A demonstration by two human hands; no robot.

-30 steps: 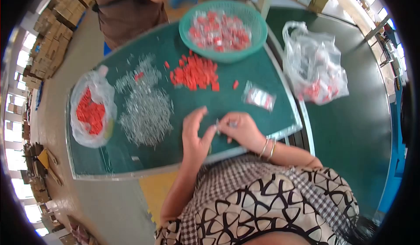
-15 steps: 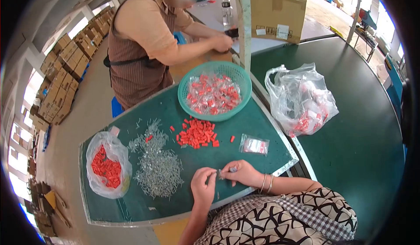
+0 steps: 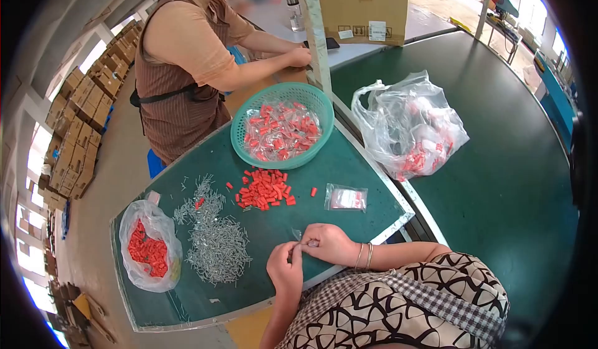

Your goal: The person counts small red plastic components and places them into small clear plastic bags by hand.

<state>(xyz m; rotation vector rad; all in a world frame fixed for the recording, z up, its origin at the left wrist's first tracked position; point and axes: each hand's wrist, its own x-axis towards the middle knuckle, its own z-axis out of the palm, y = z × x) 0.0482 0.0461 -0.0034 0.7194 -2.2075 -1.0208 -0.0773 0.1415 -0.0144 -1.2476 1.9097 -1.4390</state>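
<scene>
Over the near part of the green table, my left hand (image 3: 285, 269) and my right hand (image 3: 328, 244) meet with fingertips pinched together. A small clear plastic bag (image 3: 296, 232) sticks up between them; what is inside it is hidden by the fingers. My right hand's fingers are curled inward, with something pale at the palm. Left of my hands lies a heap of thin silver screws or nails (image 3: 218, 249). Beyond them is a pile of small red plastic plugs (image 3: 265, 190). Beside that pile rests a flat clear packet (image 3: 346, 198) with a white and red insert.
A green basket (image 3: 324, 138) holds many small bags with red pieces. A plastic bag (image 3: 177, 249) of red plugs stands at left, another clear bag (image 3: 374, 109) at right. Across the table a person (image 3: 180, 56) works near a post (image 3: 316, 37) and carton (image 3: 361, 6).
The view has shifted, so the table's contents sit further left. My hands have drawn closer together, and the clear bag now points up from the fingertips.
</scene>
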